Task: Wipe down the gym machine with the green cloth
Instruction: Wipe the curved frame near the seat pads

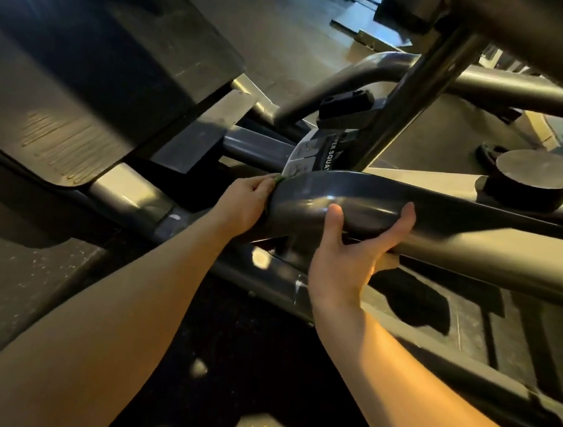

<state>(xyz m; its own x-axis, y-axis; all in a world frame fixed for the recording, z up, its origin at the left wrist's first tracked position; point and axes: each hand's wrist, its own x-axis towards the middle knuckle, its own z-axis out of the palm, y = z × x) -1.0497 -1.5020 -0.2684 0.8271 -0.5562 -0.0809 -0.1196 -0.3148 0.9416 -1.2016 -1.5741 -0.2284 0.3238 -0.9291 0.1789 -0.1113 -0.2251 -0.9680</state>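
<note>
Gym floor [291, 38]; machine tube [461, 227] lies left-right; left grip [243, 206] holds green cloth [279, 179], right grip [355, 255] clasps tube.

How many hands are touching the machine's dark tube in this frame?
2. The left hand holds the green cloth against the bent end of the dark tube; the right hand grips it just beside. Cloth mostly hidden.

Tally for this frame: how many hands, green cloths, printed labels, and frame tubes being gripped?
Hands: 2 (left hand, right hand)
Green cloth: 1, only a sliver shows under the left hand
Printed label: 1
Gripped frame tube: 1
Total: 5
</note>
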